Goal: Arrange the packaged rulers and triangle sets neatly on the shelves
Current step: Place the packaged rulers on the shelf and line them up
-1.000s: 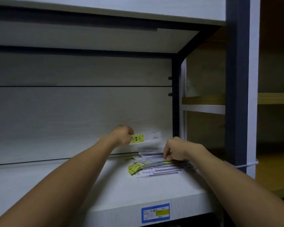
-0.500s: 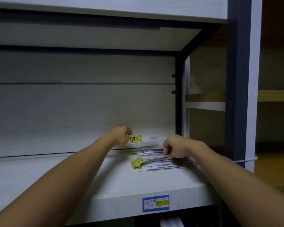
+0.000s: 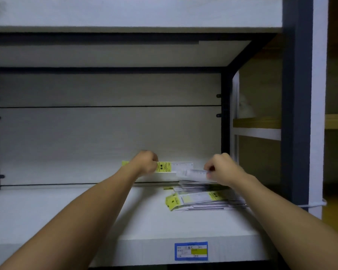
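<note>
Head view, white shelf [image 3: 66,221], grey back panel [image 3: 105,133], both hands' fingers [image 3: 208,169] pinching packaged rulers [image 3: 180,167]

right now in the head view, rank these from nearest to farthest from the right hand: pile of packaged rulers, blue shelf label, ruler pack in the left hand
1. Pile of packaged rulers, just below the right hand.
2. Ruler pack gripped by the left hand, to its left against the back panel.
3. Blue shelf label, on the shelf's front edge.

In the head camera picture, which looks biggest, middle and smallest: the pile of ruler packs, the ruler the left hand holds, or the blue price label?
1. Pile of ruler packs
2. Held ruler pack, in the left hand
3. Blue price label, though it is nearer the camera
</note>
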`<state>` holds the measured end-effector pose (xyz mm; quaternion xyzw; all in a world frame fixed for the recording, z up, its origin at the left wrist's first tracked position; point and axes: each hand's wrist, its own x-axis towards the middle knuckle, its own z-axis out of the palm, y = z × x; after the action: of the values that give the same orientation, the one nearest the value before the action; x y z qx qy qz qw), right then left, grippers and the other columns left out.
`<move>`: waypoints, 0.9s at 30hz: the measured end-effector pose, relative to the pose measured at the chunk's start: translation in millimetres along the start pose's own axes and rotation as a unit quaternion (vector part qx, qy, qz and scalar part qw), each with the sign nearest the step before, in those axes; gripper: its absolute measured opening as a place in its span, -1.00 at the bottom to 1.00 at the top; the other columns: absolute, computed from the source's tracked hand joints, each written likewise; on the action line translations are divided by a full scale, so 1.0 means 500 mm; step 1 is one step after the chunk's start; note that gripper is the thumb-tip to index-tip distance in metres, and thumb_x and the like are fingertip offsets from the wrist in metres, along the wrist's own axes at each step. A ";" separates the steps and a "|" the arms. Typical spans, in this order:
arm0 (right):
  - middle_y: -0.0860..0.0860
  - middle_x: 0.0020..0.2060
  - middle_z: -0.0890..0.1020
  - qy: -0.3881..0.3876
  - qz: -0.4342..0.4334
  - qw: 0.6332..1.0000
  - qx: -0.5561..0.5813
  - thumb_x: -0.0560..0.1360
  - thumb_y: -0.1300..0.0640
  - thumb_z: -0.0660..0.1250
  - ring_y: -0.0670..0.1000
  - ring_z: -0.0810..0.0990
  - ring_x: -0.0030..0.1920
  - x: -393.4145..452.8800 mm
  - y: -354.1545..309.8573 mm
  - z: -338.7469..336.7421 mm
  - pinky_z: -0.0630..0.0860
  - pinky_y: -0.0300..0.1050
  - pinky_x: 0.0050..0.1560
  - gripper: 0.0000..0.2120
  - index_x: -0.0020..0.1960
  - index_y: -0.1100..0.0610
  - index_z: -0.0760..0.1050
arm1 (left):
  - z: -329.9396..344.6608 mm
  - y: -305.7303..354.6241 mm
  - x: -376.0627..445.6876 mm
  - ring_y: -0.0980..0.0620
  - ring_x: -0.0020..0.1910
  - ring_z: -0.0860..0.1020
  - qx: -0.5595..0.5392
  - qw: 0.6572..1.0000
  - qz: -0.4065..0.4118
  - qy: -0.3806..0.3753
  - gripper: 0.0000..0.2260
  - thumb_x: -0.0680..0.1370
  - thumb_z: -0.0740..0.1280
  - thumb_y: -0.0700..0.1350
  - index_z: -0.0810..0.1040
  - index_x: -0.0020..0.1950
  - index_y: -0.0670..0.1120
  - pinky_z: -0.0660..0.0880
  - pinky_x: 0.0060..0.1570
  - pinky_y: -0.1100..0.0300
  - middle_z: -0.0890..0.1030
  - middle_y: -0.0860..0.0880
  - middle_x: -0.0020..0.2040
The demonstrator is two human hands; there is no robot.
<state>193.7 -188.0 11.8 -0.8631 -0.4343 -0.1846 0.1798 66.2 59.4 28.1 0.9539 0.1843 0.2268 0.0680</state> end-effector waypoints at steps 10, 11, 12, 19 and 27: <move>0.08 -0.15 0.62 0.063 -0.012 0.996 0.056 0.49 0.30 0.31 0.12 0.58 -0.08 0.044 -0.058 0.001 0.56 -0.06 -0.05 -0.85 -0.17 0.11 0.58 | -0.046 -0.025 -0.026 -0.20 -0.03 0.54 0.050 0.998 0.006 0.027 -0.77 0.41 0.19 -0.28 0.63 -0.11 -0.13 0.52 -0.10 0.11 0.64 -0.18 -0.07; 0.09 -0.15 0.63 0.060 -0.011 0.997 0.052 0.48 0.30 0.31 0.13 0.58 -0.07 0.047 -0.067 0.008 0.54 -0.07 -0.04 -0.87 -0.14 0.15 0.61 | -0.048 -0.033 -0.032 -0.20 -0.02 0.53 0.054 0.998 0.007 0.026 -0.77 0.41 0.19 -0.28 0.63 -0.11 -0.13 0.50 -0.11 0.13 0.64 -0.19 -0.07; 0.10 -0.14 0.64 0.058 -0.008 0.997 0.050 0.48 0.29 0.31 0.14 0.58 -0.05 0.051 -0.078 0.017 0.55 -0.06 -0.03 -0.88 -0.12 0.17 0.62 | -0.051 -0.044 -0.037 -0.20 -0.02 0.53 0.059 0.998 0.004 0.024 -0.77 0.42 0.18 -0.29 0.63 -0.11 -0.13 0.48 -0.13 0.14 0.64 -0.19 -0.07; 0.10 -0.14 0.55 0.052 0.000 0.998 0.030 0.53 0.18 0.23 0.20 0.56 -0.08 0.084 -0.209 0.064 0.55 0.02 -0.10 -0.88 -0.17 0.12 0.49 | -0.090 -0.163 -0.071 -0.21 0.01 0.54 0.053 0.998 -0.005 0.017 -0.76 0.45 0.17 -0.30 0.60 -0.07 -0.11 0.36 -0.17 0.19 0.59 -0.21 0.00; 0.11 -0.13 0.58 0.067 0.011 0.997 0.040 0.48 0.20 0.21 0.21 0.54 -0.08 0.124 -0.437 0.142 0.55 0.04 -0.09 -0.87 -0.22 0.03 0.38 | -0.145 -0.385 -0.131 -0.19 0.02 0.55 0.040 0.999 0.021 0.006 -0.73 0.44 0.16 -0.29 0.62 -0.06 -0.08 0.42 -0.12 0.18 0.63 -0.18 0.01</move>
<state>61.3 9.6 12.2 -0.8454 -0.4189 -0.2226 0.2453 -83.2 215.2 24.9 0.9582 0.1734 0.2263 0.0235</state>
